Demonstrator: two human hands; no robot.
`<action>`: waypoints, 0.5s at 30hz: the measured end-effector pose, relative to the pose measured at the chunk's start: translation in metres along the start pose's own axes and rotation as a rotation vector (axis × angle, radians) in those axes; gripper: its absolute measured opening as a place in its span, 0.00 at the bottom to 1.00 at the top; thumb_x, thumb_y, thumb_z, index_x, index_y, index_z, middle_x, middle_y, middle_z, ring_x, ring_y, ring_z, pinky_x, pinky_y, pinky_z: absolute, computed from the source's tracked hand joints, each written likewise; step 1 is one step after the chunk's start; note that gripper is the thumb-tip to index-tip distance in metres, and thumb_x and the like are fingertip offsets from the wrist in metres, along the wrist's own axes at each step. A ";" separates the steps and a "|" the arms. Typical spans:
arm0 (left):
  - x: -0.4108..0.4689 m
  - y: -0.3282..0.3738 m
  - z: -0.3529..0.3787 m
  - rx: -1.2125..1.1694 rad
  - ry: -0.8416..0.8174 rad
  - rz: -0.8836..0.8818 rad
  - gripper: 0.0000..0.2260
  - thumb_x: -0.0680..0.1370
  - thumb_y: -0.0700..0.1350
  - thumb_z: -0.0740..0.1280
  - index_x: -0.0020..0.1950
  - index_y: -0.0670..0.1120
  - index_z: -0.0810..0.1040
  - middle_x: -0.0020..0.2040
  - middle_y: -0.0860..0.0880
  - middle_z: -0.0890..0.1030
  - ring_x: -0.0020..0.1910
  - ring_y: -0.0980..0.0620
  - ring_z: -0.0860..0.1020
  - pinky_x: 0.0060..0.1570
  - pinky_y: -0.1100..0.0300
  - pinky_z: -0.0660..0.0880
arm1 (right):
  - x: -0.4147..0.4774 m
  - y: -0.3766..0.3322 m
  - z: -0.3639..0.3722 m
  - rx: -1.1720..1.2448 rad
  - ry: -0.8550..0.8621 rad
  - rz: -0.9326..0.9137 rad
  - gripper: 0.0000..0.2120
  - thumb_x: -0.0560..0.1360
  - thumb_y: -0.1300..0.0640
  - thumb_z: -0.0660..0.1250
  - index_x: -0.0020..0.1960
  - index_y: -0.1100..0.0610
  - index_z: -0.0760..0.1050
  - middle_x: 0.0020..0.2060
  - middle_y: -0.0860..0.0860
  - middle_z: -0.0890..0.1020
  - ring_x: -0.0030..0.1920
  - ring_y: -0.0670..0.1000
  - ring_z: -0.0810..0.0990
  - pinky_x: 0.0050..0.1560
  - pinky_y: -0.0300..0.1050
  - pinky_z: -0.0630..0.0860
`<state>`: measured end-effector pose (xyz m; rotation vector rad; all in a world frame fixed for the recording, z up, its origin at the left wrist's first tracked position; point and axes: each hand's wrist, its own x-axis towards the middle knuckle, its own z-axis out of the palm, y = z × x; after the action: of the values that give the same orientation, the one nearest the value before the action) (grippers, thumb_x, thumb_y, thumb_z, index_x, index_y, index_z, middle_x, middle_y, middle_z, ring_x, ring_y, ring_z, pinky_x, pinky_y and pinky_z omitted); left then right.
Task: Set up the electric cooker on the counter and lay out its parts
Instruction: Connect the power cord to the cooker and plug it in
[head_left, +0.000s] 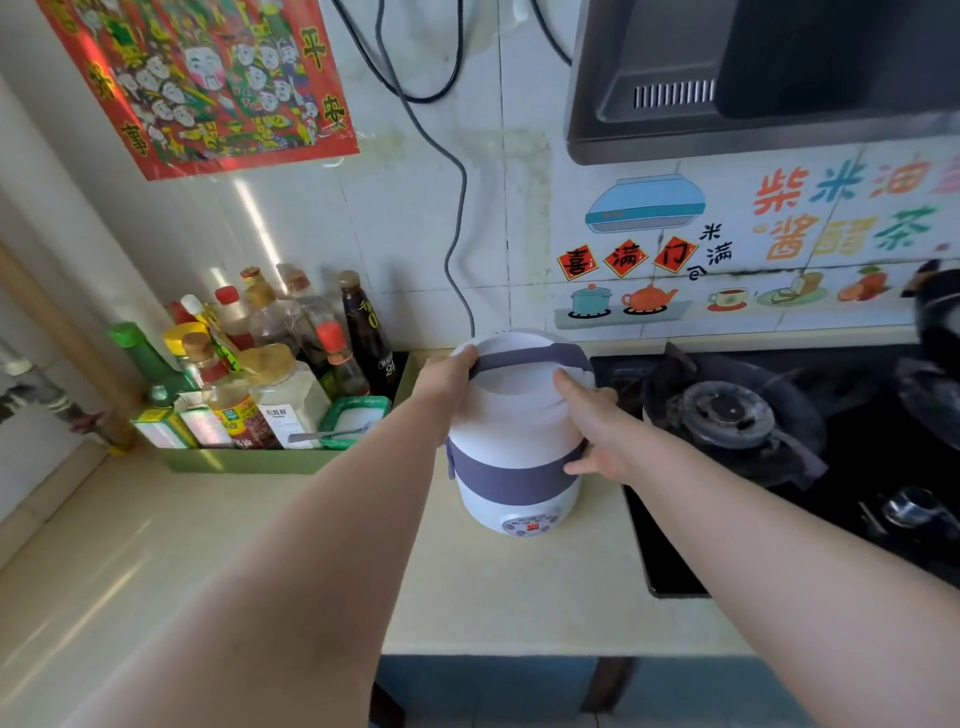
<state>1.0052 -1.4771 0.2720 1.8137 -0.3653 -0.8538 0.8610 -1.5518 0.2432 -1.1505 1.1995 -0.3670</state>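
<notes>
While cooker (514, 441) stands upright on counter (519, 587), left hand (447, 379) grips handle (530, 356) end; right hand (597, 426) clasps body, likely steadying for lid removal.

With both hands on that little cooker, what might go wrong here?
The electric cooker is tall and narrow, so it might tip while the left hand and right hand work it. It stands close to the gas burner and the crowded tray of bottles, and parts could knock them.

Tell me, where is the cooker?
The cooker stands on the counter, mid-view, between the tray of bottles and the stove.
</notes>
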 end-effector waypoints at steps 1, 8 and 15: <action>0.003 -0.001 0.000 0.008 -0.005 0.009 0.14 0.77 0.55 0.62 0.52 0.45 0.77 0.46 0.44 0.78 0.38 0.45 0.75 0.31 0.61 0.67 | 0.000 0.002 0.001 -0.008 0.015 -0.011 0.36 0.75 0.36 0.59 0.75 0.50 0.51 0.74 0.52 0.60 0.71 0.59 0.64 0.61 0.62 0.72; 0.006 -0.005 0.001 0.053 0.010 -0.011 0.36 0.65 0.65 0.60 0.67 0.45 0.71 0.59 0.41 0.80 0.49 0.41 0.79 0.40 0.56 0.70 | -0.004 0.009 0.009 -0.022 0.101 -0.050 0.37 0.73 0.32 0.55 0.75 0.50 0.53 0.72 0.52 0.64 0.69 0.59 0.66 0.60 0.58 0.71; -0.005 -0.026 -0.015 -0.042 0.127 -0.017 0.25 0.80 0.57 0.52 0.63 0.40 0.75 0.50 0.41 0.78 0.51 0.41 0.76 0.55 0.50 0.74 | -0.001 0.038 0.010 0.063 0.259 -0.079 0.33 0.78 0.36 0.46 0.75 0.55 0.59 0.71 0.54 0.69 0.68 0.59 0.70 0.68 0.58 0.68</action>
<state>1.0089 -1.4533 0.2537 1.8240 -0.2494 -0.7480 0.8563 -1.5295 0.2109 -1.1217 1.3585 -0.6248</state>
